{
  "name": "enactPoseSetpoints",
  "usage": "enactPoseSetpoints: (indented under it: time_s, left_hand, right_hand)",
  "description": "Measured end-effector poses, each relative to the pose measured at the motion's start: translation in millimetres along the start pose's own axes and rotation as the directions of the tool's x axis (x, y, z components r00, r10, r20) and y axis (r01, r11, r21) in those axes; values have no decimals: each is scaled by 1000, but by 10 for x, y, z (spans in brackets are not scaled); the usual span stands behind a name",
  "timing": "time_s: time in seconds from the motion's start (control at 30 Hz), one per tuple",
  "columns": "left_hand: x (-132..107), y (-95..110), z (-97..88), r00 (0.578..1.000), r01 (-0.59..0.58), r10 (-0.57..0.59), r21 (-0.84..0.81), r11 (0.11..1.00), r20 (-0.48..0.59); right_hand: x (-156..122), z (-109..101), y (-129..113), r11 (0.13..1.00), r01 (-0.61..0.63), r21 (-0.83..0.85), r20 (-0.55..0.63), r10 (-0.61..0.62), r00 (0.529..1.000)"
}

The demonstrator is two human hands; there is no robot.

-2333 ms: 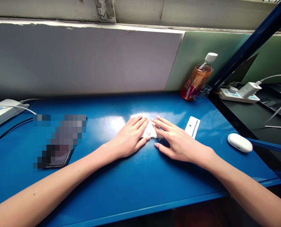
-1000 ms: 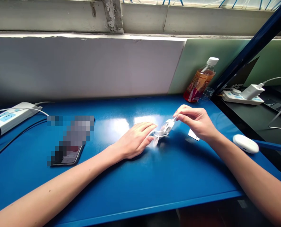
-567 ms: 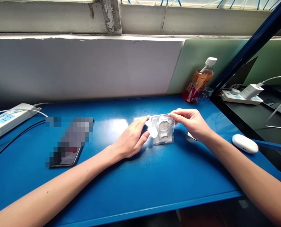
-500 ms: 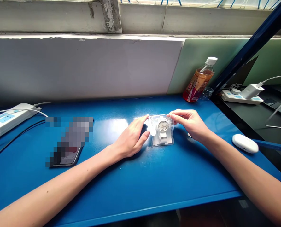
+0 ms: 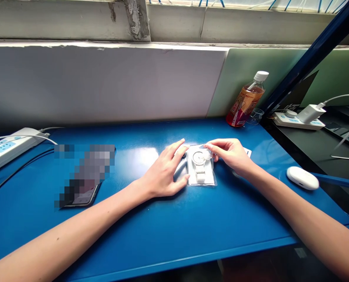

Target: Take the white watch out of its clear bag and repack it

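A white wristwatch [image 5: 199, 158] with a round dial lies inside a clear plastic bag [image 5: 208, 181] on the blue table. My right hand [image 5: 231, 154] pinches the bag's upper right corner between thumb and fingers, beside the watch face. At the bag's left edge is my left hand [image 5: 165, 172], open, fingers spread and thumb apart, its tips close to or touching the plastic. Something pale and shiny shows between that thumb and forefinger, too unclear to name. Partly hidden behind my right hand is a small white card [image 5: 247, 152].
A phone [image 5: 87, 176], partly pixelated, and a white power strip [image 5: 17, 145] with cables are on the left. At the back right stands a drink bottle [image 5: 246, 102] near a clear cup [image 5: 255, 116]. A white earbud case [image 5: 302, 178] sits at right, by the blue table's [image 5: 162, 239] edge.
The bagged watch has come down flatter onto the table. My left fingers have spread and let go of the pale tag-like piece they were at. My right hand keeps its pinch.
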State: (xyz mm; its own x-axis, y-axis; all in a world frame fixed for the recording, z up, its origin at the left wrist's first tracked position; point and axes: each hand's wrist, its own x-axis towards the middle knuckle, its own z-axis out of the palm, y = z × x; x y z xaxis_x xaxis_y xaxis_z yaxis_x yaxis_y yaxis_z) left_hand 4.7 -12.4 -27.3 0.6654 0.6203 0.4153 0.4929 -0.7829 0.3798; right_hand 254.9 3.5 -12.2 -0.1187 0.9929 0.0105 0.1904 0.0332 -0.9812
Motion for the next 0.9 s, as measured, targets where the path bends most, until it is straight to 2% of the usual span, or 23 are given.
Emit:
enactPoseSetpoints:
  time_s: [0.13, 0.3, 0.4, 0.47, 0.53, 0.57, 0.63, 0.7, 0.77, 0.9]
  left_hand:
    - [9, 1, -5, 998, -22, 20, 33, 999, 65]
    - [16, -13, -4, 990, -4, 7, -21, 1000, 138]
    - [27, -5, -6, 989, 16, -11, -31, 999, 144]
    - [34, 2, -7, 989, 27, -23, -26, 999, 144]
    - [37, 3, -4, 990, 40, -37, -15, 999, 139]
    - [37, 1, -2, 990, 43, -42, -9, 999, 134]
    - [36, -7, 5, 992, 43, -43, 2, 999, 121]
    - [36, -16, 11, 993, 32, -33, 12, 999, 115]
    - [37, -22, 14, 993, 19, -21, 22, 1000, 118]
    - [46, -22, 12, 990, 20, -26, 42, 999, 140]
  right_hand:
    - [-8, 22, 1, 1000, -9, -23, 20, 9, 1000]
    - [-17, 40, 5, 997, -18, -80, 54, 22, 998]
    - [-25, 46, 47, 980, 49, -194, 72, -36, 997]
    - [-41, 51, 75, 911, 172, -375, 37, -171, 985]
    - [-68, 54, 84, 762, 314, -566, 46, -351, 935]
    - [-83, 53, 78, 682, 377, -627, 88, -418, 904]
    - [-115, 44, 53, 568, 489, -663, 234, -463, 855]
    - [-143, 26, 17, 516, 561, -647, 384, -415, 825]
    - [-163, 1, -14, 501, 581, -641, 481, -326, 814]
    - [-171, -68, -54, 545, 523, -655, 546, -137, 826]
